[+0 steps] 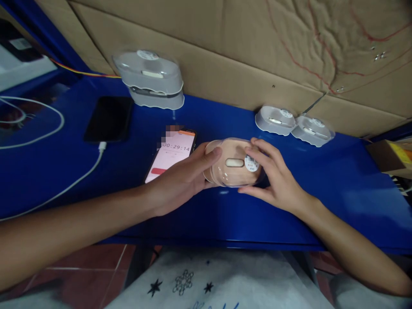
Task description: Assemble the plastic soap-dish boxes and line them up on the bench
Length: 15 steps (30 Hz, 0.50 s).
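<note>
Between both hands, above the blue table, is a beige oval container with a clear lid (233, 174); a pale oval handle and a round white barcode sticker show on its top. My left hand (196, 169) is closed around its left end, thumb on top. My right hand (273, 174) grips the right end, with fingers on the far edge near the sticker and thumb at the near edge. Whether the lid is fully seated on the base cannot be made out. Just left of the container, partly behind my left hand, lies a phone with a lit timer screen (174, 150).
Two grey lidded containers (151, 81) are stacked at the back left; two more grey containers (277, 120) stand side by side at the back right. A dark phone (109, 118) lies left on a white cable (86, 165). A cardboard box (391, 159) sits far right.
</note>
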Each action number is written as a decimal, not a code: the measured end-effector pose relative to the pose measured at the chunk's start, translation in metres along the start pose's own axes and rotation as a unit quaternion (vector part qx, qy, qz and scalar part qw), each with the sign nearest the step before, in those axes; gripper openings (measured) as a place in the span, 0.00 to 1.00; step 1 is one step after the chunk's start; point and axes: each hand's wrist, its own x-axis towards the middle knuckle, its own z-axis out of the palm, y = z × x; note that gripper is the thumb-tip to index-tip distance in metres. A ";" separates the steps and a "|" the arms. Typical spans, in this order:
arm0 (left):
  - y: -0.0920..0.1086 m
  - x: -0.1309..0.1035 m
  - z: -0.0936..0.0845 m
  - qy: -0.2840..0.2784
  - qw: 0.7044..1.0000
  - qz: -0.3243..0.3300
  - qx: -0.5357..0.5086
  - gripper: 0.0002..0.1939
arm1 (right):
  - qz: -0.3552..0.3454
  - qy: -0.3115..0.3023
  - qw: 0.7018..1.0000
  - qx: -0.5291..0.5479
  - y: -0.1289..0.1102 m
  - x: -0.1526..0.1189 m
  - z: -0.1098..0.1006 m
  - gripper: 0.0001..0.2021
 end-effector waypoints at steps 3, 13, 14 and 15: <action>0.000 0.000 0.001 0.003 1.000 0.011 -0.006 0.19 | -0.012 0.004 1.000 -0.015 0.002 0.000 0.001 0.46; -0.002 0.000 0.001 0.022 0.999 0.035 0.007 0.23 | -0.033 0.027 0.998 -0.046 0.006 -0.001 0.005 0.44; -0.001 0.000 0.002 0.026 0.999 0.041 0.023 0.25 | -0.035 0.029 0.998 -0.048 0.006 -0.001 0.006 0.44; -0.001 0.000 0.002 0.032 0.998 0.045 0.039 0.26 | -0.037 0.031 0.998 -0.047 0.006 -0.002 0.006 0.44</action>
